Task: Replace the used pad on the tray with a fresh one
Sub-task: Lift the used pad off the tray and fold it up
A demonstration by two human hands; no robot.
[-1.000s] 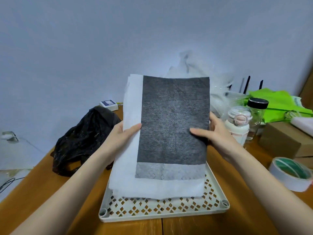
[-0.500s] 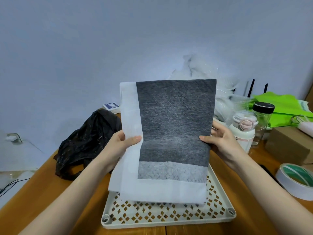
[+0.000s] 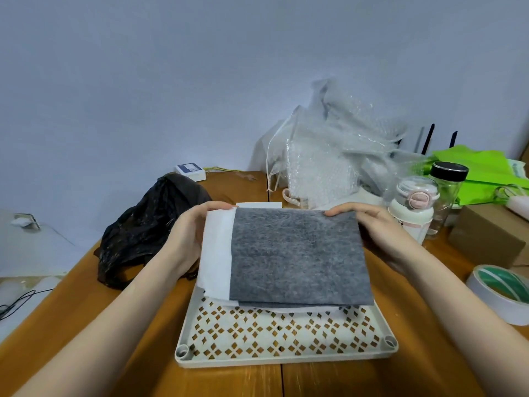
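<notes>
— Holding the pad (image 3: 297,259) by its far corners, was that where things stood?

— Yes. The left hand (image 3: 189,236) pinched the far left corner and the right hand (image 3: 375,227) pinched the far right one. The pad was folded, grey face up with a white strip along its left side, and it hung tilted over the far half of the tray (image 3: 286,333), its near edge low over the lattice. Whether that edge touched, I could not tell.

— So how much was done?

— The near half of the tray lay bare, with no other pad on it, so I judged the used one was already off, though I could not say where it went. The pad looked clean, likely the fresh one.

— And what was left?

— Unfolding it, spreading it flat and squaring it to the rim.

— Anything around it?

— A black bag (image 3: 148,230) on the surface (image 3: 86,310) to the left, a roll of tape (image 3: 503,290) to the right, a bottle (image 3: 415,207) and bubble wrap (image 3: 323,164) beyond.
</notes>
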